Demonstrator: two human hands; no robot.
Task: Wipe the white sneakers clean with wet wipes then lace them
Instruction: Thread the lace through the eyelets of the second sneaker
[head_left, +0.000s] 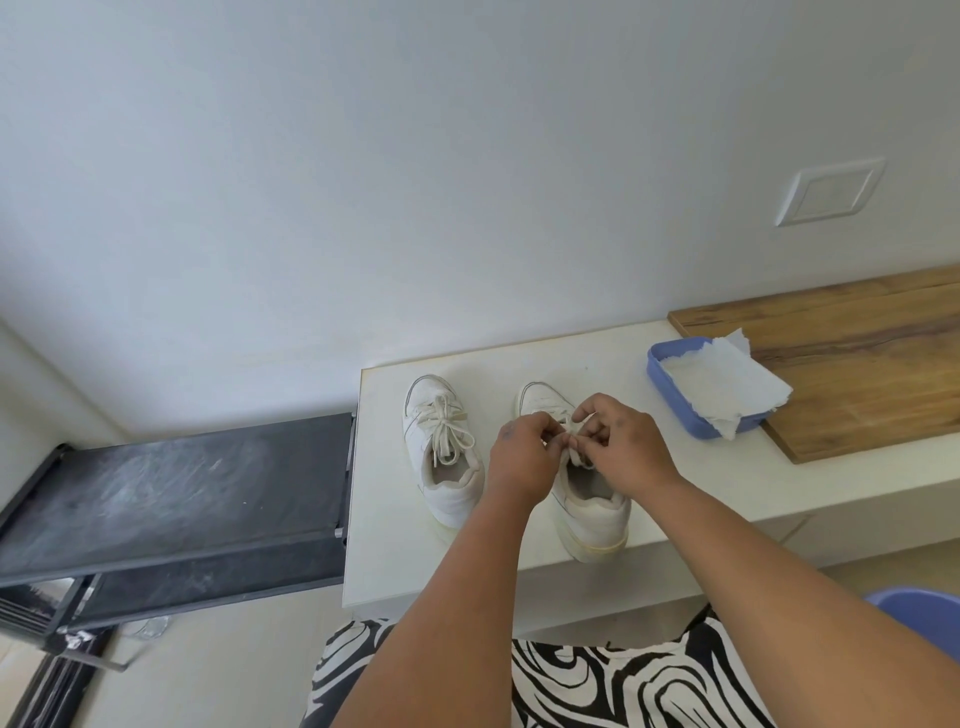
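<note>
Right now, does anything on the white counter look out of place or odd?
Only small things: the white paper sheet hangs over the rim of the blue plastic tray, and the right white sneaker has its heel past the counter edge.

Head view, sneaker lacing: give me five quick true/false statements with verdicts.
1. The left sneaker already has its lace tied in a bow. True.
2. Both hands work at the right sneaker, the left hand and right hand pinching its lace. True.
3. The blue tray is empty. False: a white paper towel lies in it and hangs over its rim.
4. The sneakers stand on the wooden board. False: they stand on the white counter, left of the board.
5. The sneakers' toes point toward the person. False: toes point at the wall, heels toward the person.
</note>
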